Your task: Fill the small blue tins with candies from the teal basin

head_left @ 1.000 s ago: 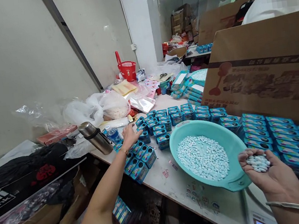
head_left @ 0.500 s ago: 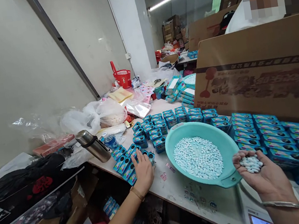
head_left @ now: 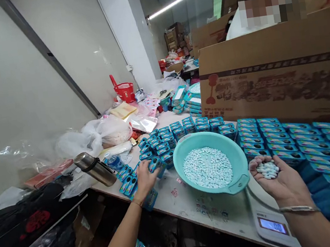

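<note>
Nearest you, a white digital kitchen scale [head_left: 271,225] sits at the table [head_left: 191,205] edge, just below your right hand [head_left: 279,181], which is turned palm up and cupped around a heap of small white oblong tablets [head_left: 267,169]. Just left of that hand stands a round teal plastic basin [head_left: 209,162], its floor covered with pale blue-white tablets [head_left: 208,167]. Across the basin, your left hand [head_left: 144,177] lies fingers-down on the near end of a cluster of small blue printed boxes [head_left: 155,163], closed around one of them. A steel vacuum flask [head_left: 95,169] lies tilted just left of that cluster. Rows of the same blue boxes [head_left: 279,132] run along the right, before a large brown cardboard carton [head_left: 277,71]. Farther back lie clear plastic bags [head_left: 101,132] and a red plastic bucket [head_left: 124,90], with another person in white [head_left: 237,27] behind the carton.
</note>
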Tool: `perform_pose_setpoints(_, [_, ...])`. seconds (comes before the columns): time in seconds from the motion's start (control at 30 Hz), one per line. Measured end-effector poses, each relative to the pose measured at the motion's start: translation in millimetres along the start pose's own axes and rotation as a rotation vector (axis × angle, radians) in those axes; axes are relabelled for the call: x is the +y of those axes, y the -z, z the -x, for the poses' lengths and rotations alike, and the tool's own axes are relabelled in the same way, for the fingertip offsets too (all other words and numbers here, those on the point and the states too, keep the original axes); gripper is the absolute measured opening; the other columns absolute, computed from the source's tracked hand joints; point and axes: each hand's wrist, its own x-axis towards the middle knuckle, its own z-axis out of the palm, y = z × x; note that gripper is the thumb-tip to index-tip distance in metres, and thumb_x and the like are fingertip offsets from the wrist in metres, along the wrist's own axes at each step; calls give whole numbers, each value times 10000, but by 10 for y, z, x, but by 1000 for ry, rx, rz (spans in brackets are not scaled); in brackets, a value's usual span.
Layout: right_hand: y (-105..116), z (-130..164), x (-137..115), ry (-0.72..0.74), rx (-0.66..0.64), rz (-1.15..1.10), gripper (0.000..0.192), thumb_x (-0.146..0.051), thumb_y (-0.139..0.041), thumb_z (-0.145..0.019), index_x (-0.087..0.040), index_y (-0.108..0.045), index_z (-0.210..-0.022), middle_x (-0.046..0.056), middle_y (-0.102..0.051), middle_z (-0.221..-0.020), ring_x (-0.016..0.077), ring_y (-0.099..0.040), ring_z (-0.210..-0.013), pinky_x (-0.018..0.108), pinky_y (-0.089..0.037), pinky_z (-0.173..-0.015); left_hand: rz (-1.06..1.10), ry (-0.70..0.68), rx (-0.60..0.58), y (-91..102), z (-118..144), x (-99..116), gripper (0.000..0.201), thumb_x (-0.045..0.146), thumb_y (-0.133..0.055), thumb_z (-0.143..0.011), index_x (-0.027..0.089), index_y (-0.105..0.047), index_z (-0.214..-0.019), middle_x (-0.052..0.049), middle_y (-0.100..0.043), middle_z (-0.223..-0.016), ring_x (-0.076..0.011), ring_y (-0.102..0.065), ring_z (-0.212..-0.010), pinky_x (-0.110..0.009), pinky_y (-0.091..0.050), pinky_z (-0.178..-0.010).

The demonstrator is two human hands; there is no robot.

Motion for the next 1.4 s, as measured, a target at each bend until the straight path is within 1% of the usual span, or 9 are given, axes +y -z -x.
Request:
perform_pose_setpoints(0.17, [120,61,-280,83,-12,-97,305,-258,-297,-991,-198,-445,-731,-20,-481,-631,100,-518,-514,212,-522,-435,313,-170,180,615,-263,584,385,392,-659,-785,188,-571,-1100,-93,-568,-1212,-253,-552,-1174,-430,-434,-1043])
perform_pose_setpoints(0.3, [241,131,-526,140,-70,-190,308,-286,-319,-993,-195,-442,-726,-27,-479,-614,96,-518,-522,202,-520,-446,486,-403,40,803,-185,1462,454,362,-670,-798,201,-525,-1197,-70,-585,-1231,-235,-564,-1176,-399,-451,-1039])
perform_pose_setpoints(0.5, [477,255,-860,263,-98,-262,332,-281,-320,-997,-185,-447,-705,-20,-492,-629,90,-524,-543,199,-522,-483,661,-740,-356,-32,282,2544,484,197,-675,-768,209,-569,-1241,-120,-535,-1339,-266,-533,-1237,-422,-449,-1056])
perform_pose_setpoints(0.6, [622,310,-1006,307,-60,-297,335,-270,-332,-992,-182,-455,-693,-16,-496,-633,91,-526,-546,200,-520,-481,654,-798,-446,-472,435,2864,532,144,-688,-724,216,-586,-1240,-138,-526,-1348,-301,-510,-1255,-484,-439,-1057])
perform_pose_setpoints(0.73, [765,337,-1143,336,-34,-349,326,-237,-360,-981,-180,-459,-676,-14,-496,-622,93,-523,-539,199,-517,-478,658,-797,-484,-780,499,3108,557,101,-669,-699,218,-589,-1238,-145,-507,-1371,-318,-474,-1291,-529,-404,-1079])
perform_pose_setpoints(0.93, [841,259,-1191,335,-48,-387,305,-256,-385,-976,-180,-470,-693,-16,-508,-624,96,-529,-548,208,-518,-483,704,-751,-596,-1168,578,3140,502,120,-672,-713,202,-588,-1201,-153,-525,-1382,-315,-485,-1297,-553,-394,-1080])
perform_pose_setpoints(1.03, [873,219,-1195,339,-56,-375,289,-263,-392,-973,-185,-476,-708,-17,-510,-632,99,-532,-553,213,-520,-494,756,-746,-599,-1119,622,3060,437,124,-651,-747,186,-580,-1174,-172,-493,-1433,-342,-387,-1388,-605,-326,-1113])
perform_pose_setpoints(1.23, [924,152,-1179,323,-105,-334,290,-255,-340,-986,-196,-454,-725,-25,-485,-625,93,-498,-527,193,-490,-472,828,-639,-447,-88,527,2529,329,236,-590,-879,250,-561,-1206,-90,-604,-1258,-238,-580,-1181,-422,-485,-1015])
perform_pose_setpoints(1.4, [887,28,-1118,244,-158,-261,252,-281,-374,-982,-206,-430,-748,-30,-479,-636,81,-431,-480,168,-406,-407,549,-343,-287,418,657,1375,336,375,-596,-859,302,-593,-1186,-30,-638,-1133,-266,-636,-1038,-457,-539,-944])
